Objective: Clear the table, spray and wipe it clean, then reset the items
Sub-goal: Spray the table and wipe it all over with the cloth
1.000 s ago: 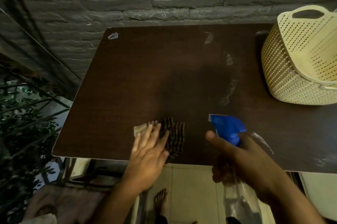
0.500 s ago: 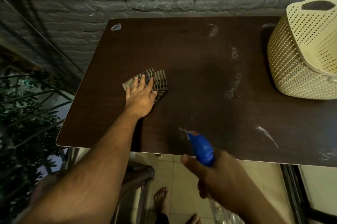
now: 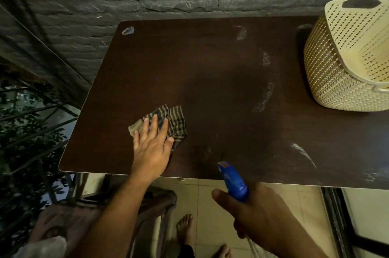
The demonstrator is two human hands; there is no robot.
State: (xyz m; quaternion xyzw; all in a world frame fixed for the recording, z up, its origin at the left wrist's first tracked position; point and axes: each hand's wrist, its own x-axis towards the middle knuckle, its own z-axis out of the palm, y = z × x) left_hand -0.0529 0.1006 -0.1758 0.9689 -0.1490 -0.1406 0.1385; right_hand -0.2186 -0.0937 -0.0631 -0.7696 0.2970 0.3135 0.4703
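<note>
Head view: left hand (image 3: 152,148) flat, pressing cloth (image 3: 168,121) on worktop (image 3: 210,64); right hand (image 3: 261,220) grips spray bottle (image 3: 232,181) at near edge. Wiping underway; smears (image 3: 263,98) remain, basket (image 3: 347,58) unmoved, reset pending.

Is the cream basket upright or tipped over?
Tilted: the basket stands on the table, its mouth leaning toward the camera's right. Contents cannot be seen.

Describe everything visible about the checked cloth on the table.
The brown-and-tan checked wiping cloth is a small, crumpled rag of soft woven fabric, bunched in uneven folds. It lies flat on the dark brown wooden table, in its near-left part, short of the front edge. The left hand presses on it with straight, spread fingers, covering its near side. Nothing else touches it.
</note>
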